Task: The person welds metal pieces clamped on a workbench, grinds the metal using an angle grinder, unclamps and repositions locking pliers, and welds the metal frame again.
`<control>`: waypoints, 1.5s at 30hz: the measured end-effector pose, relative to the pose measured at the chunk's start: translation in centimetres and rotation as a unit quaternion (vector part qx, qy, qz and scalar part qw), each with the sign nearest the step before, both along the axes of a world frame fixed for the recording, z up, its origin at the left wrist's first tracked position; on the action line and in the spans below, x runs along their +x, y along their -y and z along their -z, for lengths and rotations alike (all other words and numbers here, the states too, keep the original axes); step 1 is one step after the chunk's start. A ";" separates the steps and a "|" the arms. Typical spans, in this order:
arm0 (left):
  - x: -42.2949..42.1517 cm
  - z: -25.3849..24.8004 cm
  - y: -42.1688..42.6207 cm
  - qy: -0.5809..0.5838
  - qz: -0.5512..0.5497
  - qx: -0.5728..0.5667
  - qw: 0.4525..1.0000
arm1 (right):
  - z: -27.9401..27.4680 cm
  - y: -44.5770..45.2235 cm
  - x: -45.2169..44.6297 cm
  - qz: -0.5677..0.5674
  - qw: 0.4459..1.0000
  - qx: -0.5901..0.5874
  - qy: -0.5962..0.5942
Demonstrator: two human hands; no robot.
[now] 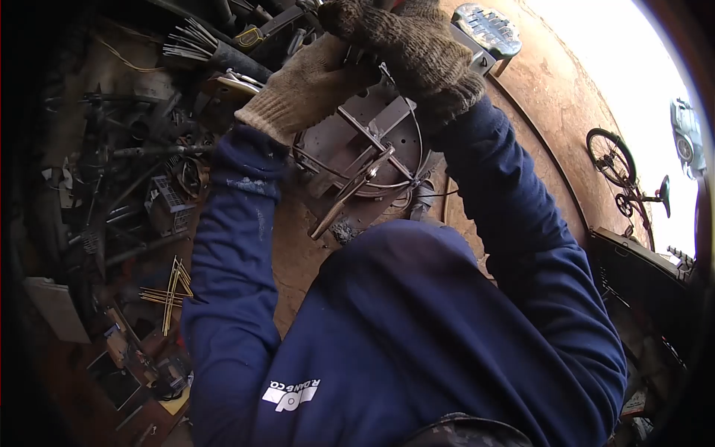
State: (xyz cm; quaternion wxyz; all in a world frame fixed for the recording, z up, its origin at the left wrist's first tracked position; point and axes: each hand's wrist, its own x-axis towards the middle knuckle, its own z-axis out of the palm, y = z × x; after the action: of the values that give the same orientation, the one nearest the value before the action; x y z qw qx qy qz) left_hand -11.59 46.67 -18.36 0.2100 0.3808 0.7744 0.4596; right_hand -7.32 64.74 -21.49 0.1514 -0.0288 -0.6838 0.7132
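My left hand (pixel 309 86), in a knitted work glove, reaches in from the left at the top of the view. Its fingers are partly covered by my right hand (pixel 417 56), also gloved, which is curled closed beside it. Both appear closed around something small and metallic that the gloves mostly hide. Below them stands a round metal work plate (pixel 402 138) carrying a frame of thin metal bars (pixel 361 130). A pair of locking pliers (pixel 365 179) lies over that frame, touched by neither hand. Cables loop along the plate's right side.
A bundle of thin rods (pixel 195 41) and a yellow tape measure (pixel 249 37) are at upper left. Metal scrap fills the left, with brass-coloured rods (pixel 171 294) lower down. A bicycle (pixel 622 167) and a dark metal box (pixel 640 257) stand at right.
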 end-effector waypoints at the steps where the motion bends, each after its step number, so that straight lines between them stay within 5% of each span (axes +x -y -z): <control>1: 0.1 -0.1 -0.3 0.002 0.000 -0.001 1.000 | 0.2 0.0 0.1 0.007 1.000 -0.003 0.001; 4: 0.2 0.3 -0.8 -0.188 0.037 -0.085 0.978 | 0.4 -0.1 0.7 0.025 1.000 -0.012 0.000; 21: -0.6 -0.2 -3.4 -0.145 0.141 -0.363 0.910 | 1.8 0.0 2.0 0.106 0.994 0.010 -0.025; 25: -0.9 0.8 -3.1 -0.158 0.138 -0.332 0.919 | 4.2 0.5 3.0 0.119 0.983 0.127 -0.052; 31: -1.3 1.2 -3.3 -0.186 0.150 -0.330 0.913 | 2.9 1.6 3.6 0.203 0.971 0.097 -0.078; 33: -1.9 2.0 -3.1 -0.176 0.162 -0.333 0.912 | 2.9 1.3 3.8 0.193 0.981 -0.020 0.016; 38: -0.5 1.6 -3.9 -0.220 0.103 -0.364 0.899 | 2.9 2.4 3.6 0.153 0.985 -0.079 0.011; 40: 0.2 2.6 -3.3 -0.421 0.141 -0.160 0.882 | 1.2 3.8 4.3 0.104 0.991 -0.074 0.047; 41: -0.1 2.2 -3.3 -0.512 0.232 -0.150 0.813 | 0.6 3.6 4.1 0.095 0.989 -0.085 0.068; 42: -0.4 1.7 -3.2 -0.515 0.230 -0.151 0.812 | -0.1 3.4 3.9 0.085 0.988 -0.095 0.090; 44: -0.5 0.8 -2.6 -0.166 0.155 -0.287 0.930 | 0.0 2.7 3.2 0.076 0.987 -0.104 0.098; 45: 0.0 1.0 -2.6 -0.168 0.109 -0.296 0.934 | 0.3 2.2 2.9 0.077 0.988 -0.104 0.088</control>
State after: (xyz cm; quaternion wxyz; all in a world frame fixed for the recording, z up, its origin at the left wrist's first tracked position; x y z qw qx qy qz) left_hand -11.57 49.27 -19.32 0.2288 0.4547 0.8533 0.1132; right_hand -4.45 62.51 -21.84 0.1412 -0.1596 -0.6125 0.7612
